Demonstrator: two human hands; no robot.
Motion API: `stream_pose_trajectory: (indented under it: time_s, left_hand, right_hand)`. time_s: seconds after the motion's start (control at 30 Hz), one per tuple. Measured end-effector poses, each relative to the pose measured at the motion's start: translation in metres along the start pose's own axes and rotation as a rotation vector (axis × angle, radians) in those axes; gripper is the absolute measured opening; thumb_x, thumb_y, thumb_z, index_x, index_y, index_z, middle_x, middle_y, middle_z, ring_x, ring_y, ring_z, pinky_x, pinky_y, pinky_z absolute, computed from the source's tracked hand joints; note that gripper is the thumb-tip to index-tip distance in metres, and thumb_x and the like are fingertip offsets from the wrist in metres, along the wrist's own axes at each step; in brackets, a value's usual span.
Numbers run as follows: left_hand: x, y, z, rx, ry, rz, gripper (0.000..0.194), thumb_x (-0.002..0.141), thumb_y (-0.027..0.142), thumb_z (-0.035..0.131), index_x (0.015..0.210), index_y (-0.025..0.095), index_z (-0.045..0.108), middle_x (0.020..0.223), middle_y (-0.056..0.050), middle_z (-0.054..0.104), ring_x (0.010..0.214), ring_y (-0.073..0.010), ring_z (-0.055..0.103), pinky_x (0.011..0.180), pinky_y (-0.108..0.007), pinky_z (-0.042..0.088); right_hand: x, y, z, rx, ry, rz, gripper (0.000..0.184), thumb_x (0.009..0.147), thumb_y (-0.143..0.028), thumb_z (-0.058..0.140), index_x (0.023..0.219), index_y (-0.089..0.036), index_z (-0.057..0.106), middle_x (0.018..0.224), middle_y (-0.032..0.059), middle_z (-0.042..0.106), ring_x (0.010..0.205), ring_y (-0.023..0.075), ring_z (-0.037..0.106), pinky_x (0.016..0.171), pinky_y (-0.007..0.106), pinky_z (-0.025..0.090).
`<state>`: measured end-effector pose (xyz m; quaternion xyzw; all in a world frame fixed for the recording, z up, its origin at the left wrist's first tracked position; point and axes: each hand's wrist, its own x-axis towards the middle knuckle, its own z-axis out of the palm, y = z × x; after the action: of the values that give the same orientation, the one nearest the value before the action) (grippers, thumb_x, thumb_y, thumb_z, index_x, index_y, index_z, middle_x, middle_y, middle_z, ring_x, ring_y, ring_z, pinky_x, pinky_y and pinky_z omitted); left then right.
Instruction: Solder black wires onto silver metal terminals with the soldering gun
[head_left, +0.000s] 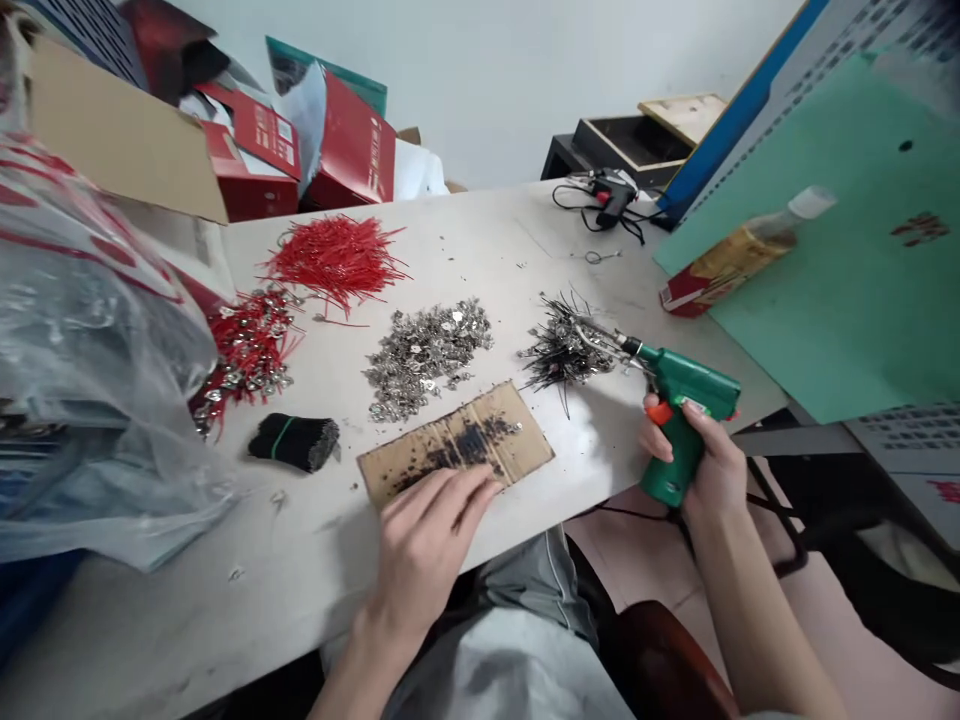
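In my right hand [712, 465] is a green soldering gun [694, 385] with an orange trigger, held above the table's right side. Its metal tip points left, over a pile of black wires with metal terminals [566, 345]. My left hand [431, 535] rests at the near edge of a scorched cardboard piece [517, 400], thumb and fingers pressed together; whatever they pinch is too small to make out. One small metal terminal [515, 428] lies on the cardboard's right part. Behind the cardboard spreads a heap of loose silver terminals [427, 355].
Red wires [337, 255] and red wires with terminals [251, 350] lie left, near a banded black wire bundle [292, 442]. A plastic bag [97, 350] covers the left side. Rightward stand a bottle [739, 255] and green sheet [840, 240]; a black corded tool [615, 195] lies behind.
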<state>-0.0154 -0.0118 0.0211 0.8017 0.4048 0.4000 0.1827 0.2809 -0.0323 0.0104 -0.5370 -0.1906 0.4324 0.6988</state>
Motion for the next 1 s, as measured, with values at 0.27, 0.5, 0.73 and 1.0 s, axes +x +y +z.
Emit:
stream_pose_trajectory:
  time_s: [0.27,0.5,0.73,1.0]
  left_hand:
    - [0.006,-0.003,0.004,-0.001,0.042,-0.494,0.018,0.080,0.028,0.083,0.094,0.026,0.071,0.083,0.004,0.077,0.073,-0.0151,0.074,0.076,-0.028,0.062]
    - [0.020,-0.006,0.013,0.048,-0.042,-0.482,0.017,0.082,0.025,0.080,0.096,0.026,0.071,0.081,0.005,0.077,0.072,-0.0151,0.075,0.073,-0.027,0.062]
    - [0.021,-0.002,0.021,0.130,-0.048,-0.278,0.021,0.091,0.016,0.071,0.110,0.024,0.070,0.096,0.005,0.080,0.086,-0.0118,0.076,0.084,-0.022,0.060]
    - [0.024,-0.004,0.024,0.106,-0.034,-0.222,0.025,0.089,0.012,0.072,0.112,0.023,0.069,0.098,0.005,0.079,0.083,-0.0090,0.075,0.084,-0.019,0.059]
  right_hand:
    - [-0.106,-0.011,-0.005,-0.124,-0.028,0.355,0.024,0.083,-0.037,0.070,0.097,-0.017,0.070,0.096,0.0105,0.068,0.039,0.0060,0.044,0.041,0.025,0.032]
    - [-0.126,0.003,-0.009,-0.135,-0.022,0.489,0.026,0.084,-0.040,0.071,0.096,-0.018,0.071,0.094,0.0128,0.068,0.042,0.0104,0.047,0.042,0.028,0.037]
    - [-0.120,0.000,0.000,-0.176,0.033,0.573,0.024,0.089,-0.038,0.068,0.098,-0.017,0.071,0.085,0.0094,0.066,0.045,0.0097,0.047,0.048,0.027,0.037]
    - [-0.123,0.000,0.002,-0.260,0.087,0.609,0.027,0.085,-0.043,0.072,0.094,-0.018,0.071,0.073,0.0086,0.064,0.047,0.0134,0.046,0.047,0.029,0.038]
